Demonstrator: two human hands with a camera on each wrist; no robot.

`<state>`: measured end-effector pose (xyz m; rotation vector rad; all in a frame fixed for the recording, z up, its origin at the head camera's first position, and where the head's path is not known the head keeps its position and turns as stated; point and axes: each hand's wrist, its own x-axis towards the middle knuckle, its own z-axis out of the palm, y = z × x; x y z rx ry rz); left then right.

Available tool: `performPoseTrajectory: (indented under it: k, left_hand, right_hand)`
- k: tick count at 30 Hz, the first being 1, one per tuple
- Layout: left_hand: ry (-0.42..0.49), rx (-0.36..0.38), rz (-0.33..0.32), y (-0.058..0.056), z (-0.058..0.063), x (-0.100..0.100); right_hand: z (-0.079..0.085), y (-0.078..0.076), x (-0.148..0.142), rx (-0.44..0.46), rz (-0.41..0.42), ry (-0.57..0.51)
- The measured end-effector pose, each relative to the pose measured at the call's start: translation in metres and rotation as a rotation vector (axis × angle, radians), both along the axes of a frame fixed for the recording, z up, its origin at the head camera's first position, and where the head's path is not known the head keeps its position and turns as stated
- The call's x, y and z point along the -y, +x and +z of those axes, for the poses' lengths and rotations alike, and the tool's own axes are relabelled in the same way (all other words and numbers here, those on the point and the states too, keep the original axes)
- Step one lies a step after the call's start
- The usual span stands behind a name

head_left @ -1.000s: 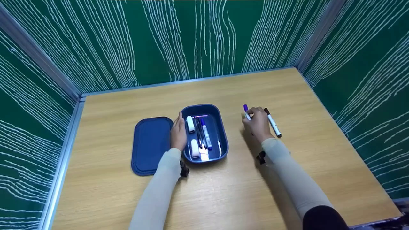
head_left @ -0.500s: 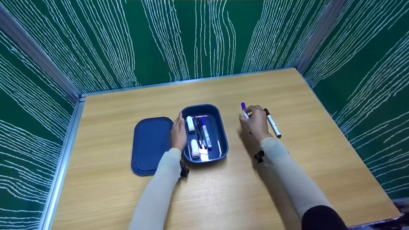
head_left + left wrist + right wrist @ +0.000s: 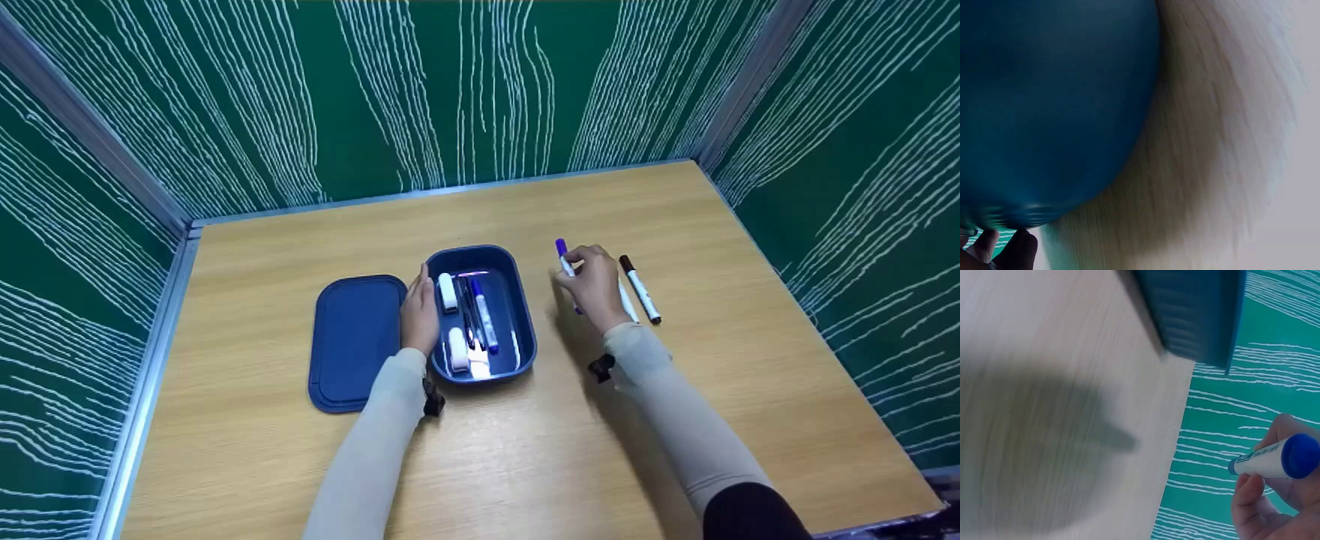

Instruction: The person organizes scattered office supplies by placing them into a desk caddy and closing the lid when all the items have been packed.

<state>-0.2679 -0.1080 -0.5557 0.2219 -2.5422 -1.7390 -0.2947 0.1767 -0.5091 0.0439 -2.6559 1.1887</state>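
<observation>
My right hand (image 3: 596, 286) pinches a whiteboard marker (image 3: 565, 263) with a white barrel and a purple-blue cap, right of the navy box. Its blue end (image 3: 1301, 455) faces the camera in the right wrist view. My left hand (image 3: 420, 315) lies with straight fingers along the left wall of the open navy box (image 3: 527, 330). Inside the box lie two white block-like pieces (image 3: 448, 292), dark pens (image 3: 468, 315) and a blue-capped marker (image 3: 485, 319). Beside my right hand are a black-capped marker (image 3: 642, 291) and another white marker (image 3: 628, 302), partly hidden by the hand.
A navy lid (image 3: 354, 341) lies flat left of the box, partly covered by my left hand and forearm. The wooden table (image 3: 480, 457) is bordered by green panels (image 3: 517, 90) with white lines at the back and both sides.
My right hand has shifted a little left toward the box, carrying the pinched marker. Another white marker now shows beside the black-capped one. My left hand has stayed in place.
</observation>
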Motion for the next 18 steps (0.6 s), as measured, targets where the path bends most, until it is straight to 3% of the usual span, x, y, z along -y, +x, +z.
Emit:
performPoseTrajectory:
  k: [18]
  left_hand:
    - [-0.004, -0.029, 0.009, -0.001, -0.002, -0.001]
  right_hand:
    - [0.002, 0.003, 0.017, -0.02, 0.013, -0.054]
